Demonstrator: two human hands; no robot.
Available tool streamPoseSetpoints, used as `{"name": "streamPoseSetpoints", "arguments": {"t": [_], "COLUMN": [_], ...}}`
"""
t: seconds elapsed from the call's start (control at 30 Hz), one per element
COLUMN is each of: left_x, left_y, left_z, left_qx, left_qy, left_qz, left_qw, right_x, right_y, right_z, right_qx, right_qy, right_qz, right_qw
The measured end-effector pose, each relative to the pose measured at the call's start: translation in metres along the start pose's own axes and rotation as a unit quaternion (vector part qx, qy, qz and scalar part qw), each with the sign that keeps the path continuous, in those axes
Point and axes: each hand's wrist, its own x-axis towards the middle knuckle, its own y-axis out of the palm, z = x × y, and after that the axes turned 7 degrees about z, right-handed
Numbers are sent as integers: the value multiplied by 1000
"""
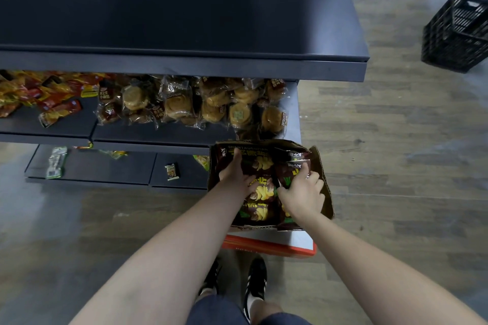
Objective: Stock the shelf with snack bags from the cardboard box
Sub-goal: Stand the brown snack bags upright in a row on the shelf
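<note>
**Both hands in the box by the shelf's right end**

Wood-look floor (396,140) fills my feed, with a dark shelf unit across the upper left. At the left end of the middle shelf (66,126) lie red and yellow packets (47,97). Clear packs of round cakes (184,105) are heaped from there to its right edge. On the bottom shelf (105,166) I see a green packet (56,162) near the left edge and a small packet (171,171) further right, well apart from it.

Just beside that shelf's right end stands the open box (323,182), resting on a red-and-white base (269,245). Brown bags (260,190) printed with yellow chips fill it, none yet on the shelves.

My view shows the left hand (233,174) inside the box at its left wall. Its fingers are stretched flat along the bags and the thumb is spread aside, pressing rather than grasping. The right hand (303,194) is at the box's right side, fingers curled and pinching the top of one bag (294,165) that stands tilted against the right wall.

Far right on the floor, well apart from the box, sits a black crate (456,34).
</note>
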Motion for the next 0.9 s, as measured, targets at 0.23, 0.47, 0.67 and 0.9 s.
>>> {"name": "streamPoseSetpoints", "arguments": {"t": [0.23,0.47,0.67,0.9], "left_x": [23,14,9,8], "left_y": [-11,-27,-20,-22], "left_z": [-4,-25,-32,14], "left_qx": [370,191,471,721], "left_qy": [96,69,126,405], "left_qz": [-78,-51,40,-189], "left_qw": [921,978,872,529], "right_x": [8,22,28,14], "right_y": [-13,-38,-40,-2], "right_z": [-2,6,13,22], "right_qx": [70,176,165,-10], "right_qy": [-18,-25,-79,-162], "right_qz": [-2,-4,63,14], "right_qw": [997,984,981,987]}}
